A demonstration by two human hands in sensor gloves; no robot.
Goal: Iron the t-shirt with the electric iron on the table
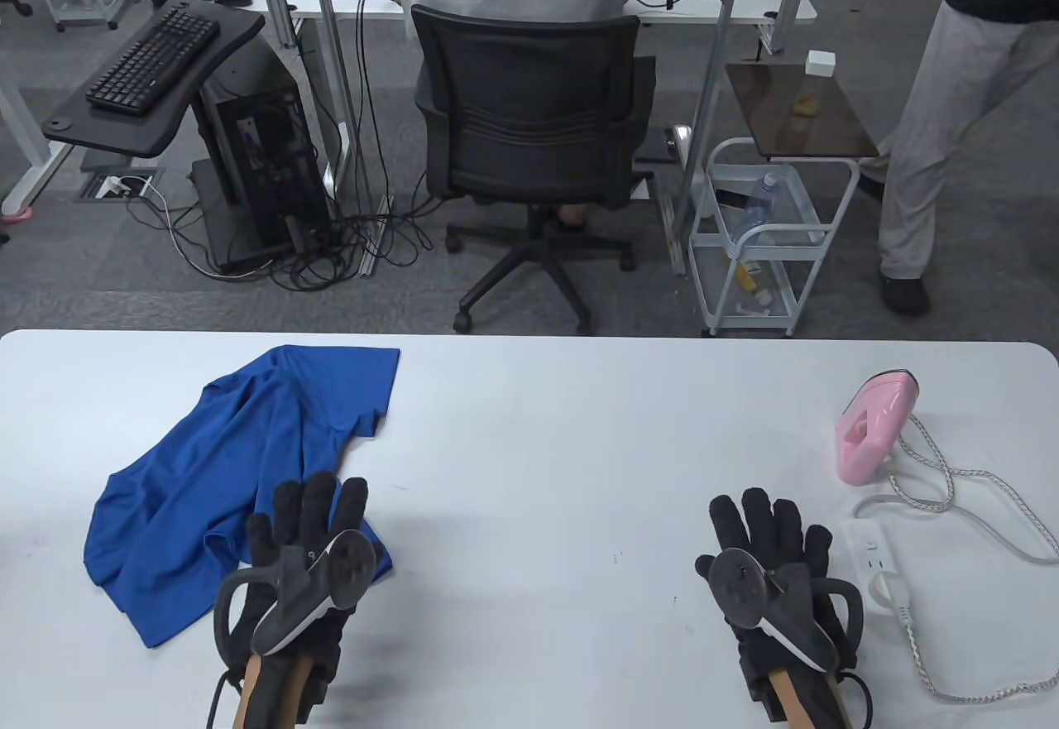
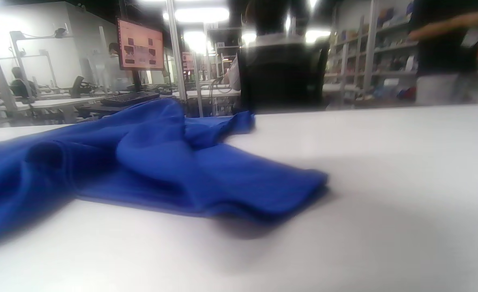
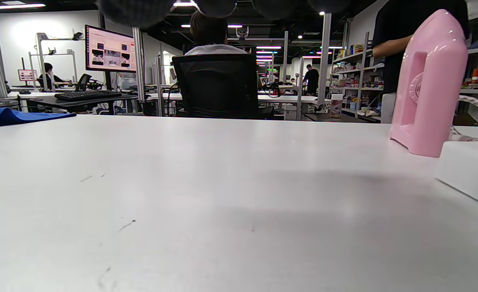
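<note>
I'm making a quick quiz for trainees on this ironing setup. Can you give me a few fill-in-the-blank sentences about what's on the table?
1. The crumpled t-shirt is ____ in colour.
2. The pink iron stands upright nearest the ____ hand.
3. The iron's cord runs to a white ____ on the table.
4. The left hand rests at the shirt's near ____.

Missing words: blue; right; power strip; edge

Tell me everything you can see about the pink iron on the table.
The pink iron looks like glossy plastic and stands upright on its heel near the table's far right edge, an open handle loop in its body. A braided white cord trails from its base. A white power strip lies just nearer. Neither hand touches it.
</note>
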